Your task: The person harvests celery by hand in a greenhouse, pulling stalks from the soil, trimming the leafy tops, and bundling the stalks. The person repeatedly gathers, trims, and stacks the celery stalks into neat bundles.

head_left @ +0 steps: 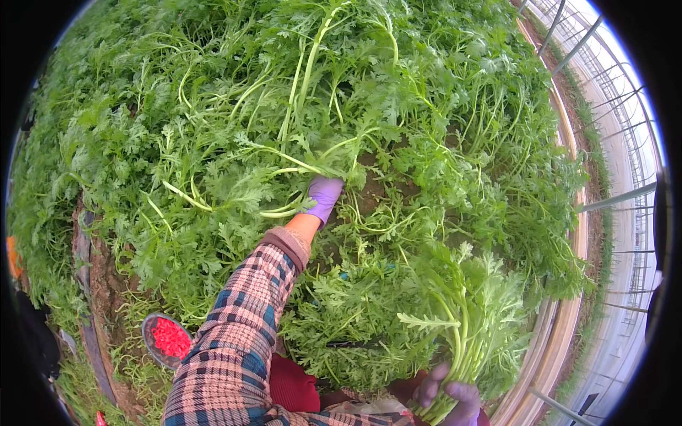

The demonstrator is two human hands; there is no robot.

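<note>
My left hand [325, 198], in a purple glove, reaches in among the standing crown daisy greens [224, 160] at the centre; leaves and stems hide its fingers. At the bottom right my right hand [462, 400], also gloved in purple, is closed round the stems of a gathered bunch of the same greens [469, 330], whose leaves point up and away from me. Several long, pale stems lean or lie around my left hand. Cut-looking greens [346, 330] lie in a heap in front of my knees, with a dark, thin object [351, 344] partly buried in them.
A round bowl [148, 346] of red rubber bands [169, 338] stands at the lower left. Bare soil and a dark edging strip [85, 266] run beyond it. Along the right are a wooden board [573, 223], metal greenhouse pipes [618, 197] and plastic sheeting.
</note>
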